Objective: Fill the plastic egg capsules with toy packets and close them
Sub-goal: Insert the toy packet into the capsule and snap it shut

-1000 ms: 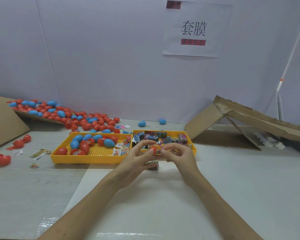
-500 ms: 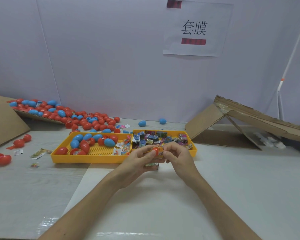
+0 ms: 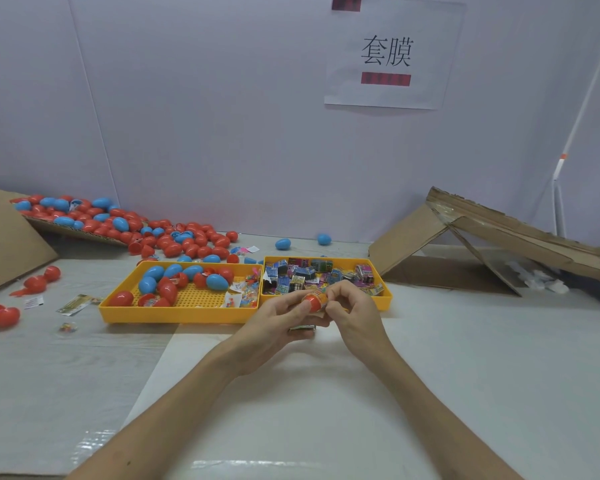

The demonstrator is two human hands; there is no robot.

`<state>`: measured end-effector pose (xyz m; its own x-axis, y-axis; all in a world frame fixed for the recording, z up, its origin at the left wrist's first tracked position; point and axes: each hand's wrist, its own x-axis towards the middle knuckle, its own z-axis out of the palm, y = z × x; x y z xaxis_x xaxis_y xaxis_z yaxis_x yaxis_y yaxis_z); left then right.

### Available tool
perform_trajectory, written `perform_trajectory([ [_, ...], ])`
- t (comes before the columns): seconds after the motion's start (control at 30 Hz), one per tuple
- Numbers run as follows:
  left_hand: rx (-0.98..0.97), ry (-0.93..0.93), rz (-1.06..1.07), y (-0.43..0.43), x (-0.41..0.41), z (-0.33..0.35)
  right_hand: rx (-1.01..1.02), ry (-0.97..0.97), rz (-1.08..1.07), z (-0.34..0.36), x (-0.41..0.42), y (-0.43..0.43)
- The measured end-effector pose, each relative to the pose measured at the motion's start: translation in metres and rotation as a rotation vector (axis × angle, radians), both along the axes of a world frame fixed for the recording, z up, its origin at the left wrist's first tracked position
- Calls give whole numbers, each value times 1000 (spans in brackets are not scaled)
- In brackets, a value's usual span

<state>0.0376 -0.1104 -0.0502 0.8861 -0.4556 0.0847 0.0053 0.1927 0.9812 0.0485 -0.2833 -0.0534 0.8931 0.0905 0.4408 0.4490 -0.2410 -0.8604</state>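
Observation:
My left hand grips a red egg capsule just in front of the yellow trays. My right hand pinches the capsule's right end, where a colourful packet shows at the opening. A small toy packet lies on the table under my hands. The left yellow tray holds red and blue capsules and a few clear packets. The right yellow tray is full of printed toy packets.
A heap of red and blue capsules spills from a cardboard sheet at the back left. Loose red capsules and paper scraps lie at the left. A collapsed cardboard box stands at the right.
My hands have closed in on the red capsule and risen slightly toward the trays. The right fingers have curled tighter over its end.

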Motion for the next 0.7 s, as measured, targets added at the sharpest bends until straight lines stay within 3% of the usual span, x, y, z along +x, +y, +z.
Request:
perform_trajectory([
  [0.3, -5, 20, -12, 1, 0, 1, 39, 59, 28, 0, 1, -2],
  [0.5, -101, 27, -32, 4, 1, 3, 250, 170, 88, 7, 4, -13],
  [0.7, -83, 2, 6, 4, 1, 2, 203, 210, 142, 7, -1, -11],
])
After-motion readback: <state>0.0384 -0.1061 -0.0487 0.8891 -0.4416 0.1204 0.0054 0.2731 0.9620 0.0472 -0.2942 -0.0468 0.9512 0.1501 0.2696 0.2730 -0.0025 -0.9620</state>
